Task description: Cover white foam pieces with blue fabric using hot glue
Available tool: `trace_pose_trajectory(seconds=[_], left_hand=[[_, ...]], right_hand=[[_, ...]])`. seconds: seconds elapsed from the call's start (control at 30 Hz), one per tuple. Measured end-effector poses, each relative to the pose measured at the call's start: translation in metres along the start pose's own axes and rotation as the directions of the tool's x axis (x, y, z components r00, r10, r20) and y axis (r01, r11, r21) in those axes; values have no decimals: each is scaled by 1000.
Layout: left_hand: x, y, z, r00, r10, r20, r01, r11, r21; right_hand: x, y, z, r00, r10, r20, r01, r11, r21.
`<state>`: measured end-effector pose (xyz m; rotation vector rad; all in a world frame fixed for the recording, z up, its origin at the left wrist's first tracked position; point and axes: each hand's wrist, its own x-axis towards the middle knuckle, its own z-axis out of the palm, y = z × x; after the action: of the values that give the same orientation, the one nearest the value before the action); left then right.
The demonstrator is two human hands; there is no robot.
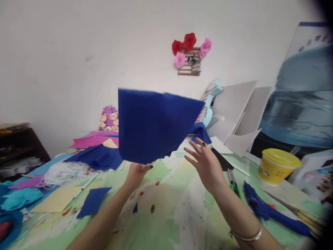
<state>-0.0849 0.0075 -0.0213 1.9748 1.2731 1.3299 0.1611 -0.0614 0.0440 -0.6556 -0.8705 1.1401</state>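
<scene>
A large dark blue sheet [156, 125], which looks like crepe or tissue paper, stands up in the air in front of me. My left hand [137, 176] pinches its lower edge, thumb in front and the other fingers partly hidden behind the sheet. To the right, my right hand [206, 163] is raised with its fingers spread, apart from the sheet and holding nothing. A small blue paper square [94, 201] lies on the table beside my left forearm. More blue paper [100, 156] lies crumpled behind it.
On the right are green-handled utility scissors [235, 185], a blue glue gun [275, 211] and a yellow lidded tub [279, 166]. White boards [234, 104] lean near a water jug [304, 97]. White string [65, 173] and beige paper [57, 199] lie left on the green table cover [156, 222].
</scene>
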Motion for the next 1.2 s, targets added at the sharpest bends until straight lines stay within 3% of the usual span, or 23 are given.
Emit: trace_pose_trajectory(seconds=[0.1, 0.23, 0.37, 0.47, 0.57, 0.63, 0.73, 0.83, 0.93, 1.0, 1.03, 1.1, 1.2], left_hand=[[4, -13, -16, 998, 63, -21, -61, 995, 75], [3, -33, -19, 983, 185, 20, -183, 939, 291], [2, -51, -6, 972, 218, 90, -234, 841, 488], [4, -60, -5, 986, 154, 61, -154, 716, 681], [6, -61, -12, 991, 132, 7, -96, 683, 724], [4, -52, -17, 988, 150, -31, -88, 722, 686], [-12, -20, -20, 976, 194, -96, -109, 823, 557], [-49, 25, -15, 958, 280, 60, -281, 881, 379], [-93, 60, -8, 832, 468, 299, -539, 810, 231], [-116, 70, -3, 755, 530, 386, -622, 765, 168], [-124, 71, 0, 740, 537, 406, -635, 756, 157], [-134, 69, 5, 752, 518, 408, -620, 766, 169], [-142, 67, 13, 818, 463, 342, -544, 815, 197]], right_hand=[[-11, -11, -14, 981, 194, 23, -195, 977, 85], [-32, -8, -35, 918, 365, -155, -368, 930, 11], [-49, 13, -54, 914, 272, -301, -336, 923, -189], [-54, 31, -71, 941, 157, -300, -271, 879, -391], [-57, 43, -84, 952, 102, -288, -240, 835, -496], [-59, 48, -89, 958, 53, -282, -203, 820, -535], [-70, 50, -90, 969, -98, -225, -61, 794, -605], [-92, 49, -86, 957, -278, -83, 104, 596, -796], [-122, 46, -77, 934, -333, 130, 242, 319, -916], [-139, 47, -69, 930, -298, 215, 286, 217, -933], [-146, 48, -65, 936, -270, 227, 280, 178, -943], [-157, 52, -58, 955, -218, 203, 232, 119, -965], [-164, 56, -53, 976, -154, 152, 172, 121, -978]])
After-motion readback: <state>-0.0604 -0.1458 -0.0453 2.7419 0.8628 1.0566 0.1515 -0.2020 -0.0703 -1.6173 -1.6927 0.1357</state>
